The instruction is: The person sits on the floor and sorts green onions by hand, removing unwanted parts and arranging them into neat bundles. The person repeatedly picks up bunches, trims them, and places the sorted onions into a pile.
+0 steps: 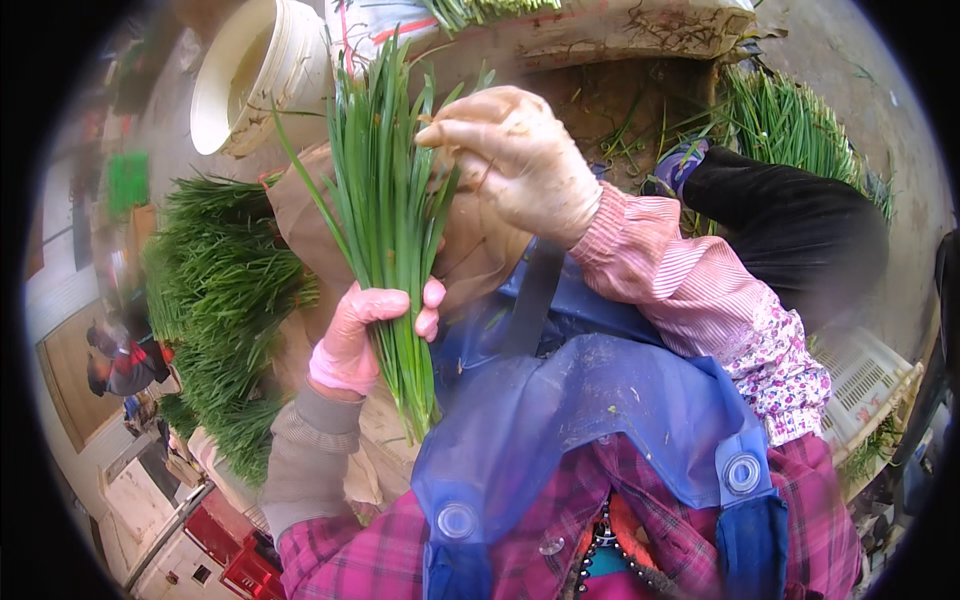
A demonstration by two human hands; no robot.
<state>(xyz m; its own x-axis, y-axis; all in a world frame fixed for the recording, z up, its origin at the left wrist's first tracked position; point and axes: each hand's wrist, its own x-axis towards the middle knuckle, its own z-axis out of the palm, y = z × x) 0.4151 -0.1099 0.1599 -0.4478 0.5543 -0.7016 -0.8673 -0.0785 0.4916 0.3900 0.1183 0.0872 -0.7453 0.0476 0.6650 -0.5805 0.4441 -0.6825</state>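
Observation:
My left hand (354,330), in a pinkish glove, grips a bunch of long green leaves, apparently garlic chives (386,202), around its lower part. The leaf tips fan out upward and the pale stem ends point down towards my blue plastic apron (592,405). My right hand (529,161) wears a whitish, soiled glove. It is bent beside the upper right edge of the bunch, thumb and fingertips close together near the leaves. Whether a leaf scrap is pinched between them is not clear.
A large heap of chives (225,300) lies to the left. A white bucket (300,82) stands at the upper left. More chives (795,127) lie on the right, past my dark-trousered leg (780,217). A white plastic crate (862,375) is at the right. Another person (127,367) is far left.

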